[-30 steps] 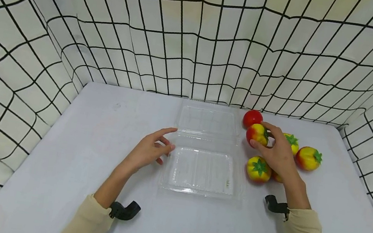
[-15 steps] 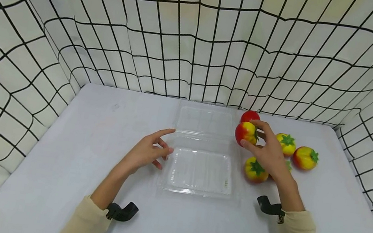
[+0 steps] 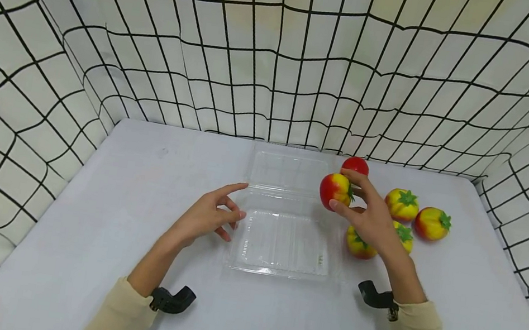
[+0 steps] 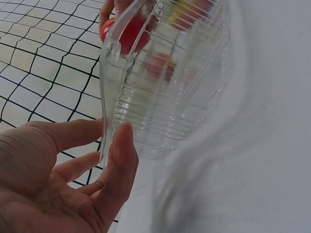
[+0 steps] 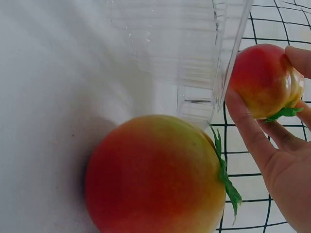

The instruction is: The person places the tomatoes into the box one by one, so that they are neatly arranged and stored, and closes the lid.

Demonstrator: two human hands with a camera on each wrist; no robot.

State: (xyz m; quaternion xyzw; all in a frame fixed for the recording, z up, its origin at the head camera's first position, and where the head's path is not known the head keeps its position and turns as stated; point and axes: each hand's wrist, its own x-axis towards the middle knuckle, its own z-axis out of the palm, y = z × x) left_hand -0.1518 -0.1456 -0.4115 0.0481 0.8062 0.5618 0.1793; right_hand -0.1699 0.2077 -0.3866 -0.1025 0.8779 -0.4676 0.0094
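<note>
In the head view, my right hand (image 3: 365, 210) holds a red-and-yellow fruit with a green leafy top (image 3: 335, 192) between thumb and fingers. The held fruit is up off the table, over the right side of a clear plastic clamshell box (image 3: 284, 244), near its hinge. The box lies open, its lid (image 3: 291, 171) folded back to the far side. My left hand (image 3: 209, 213) is at the box's left edge, thumb and index fingertips apart along it. In the left wrist view, the thumb (image 4: 124, 145) and index finger meet the clear rim.
Several similar fruits (image 3: 432, 223) lie to the right of the box. One of them (image 5: 155, 179) looms close in the right wrist view. A plain red fruit (image 3: 356, 165) sits behind my right hand. Black netting (image 3: 277, 71) over white walls encloses the white table (image 3: 167, 174).
My right hand has carried the fruit leftward, from among the other fruits to the right side of the box. My left hand has stayed at the box's edge.
</note>
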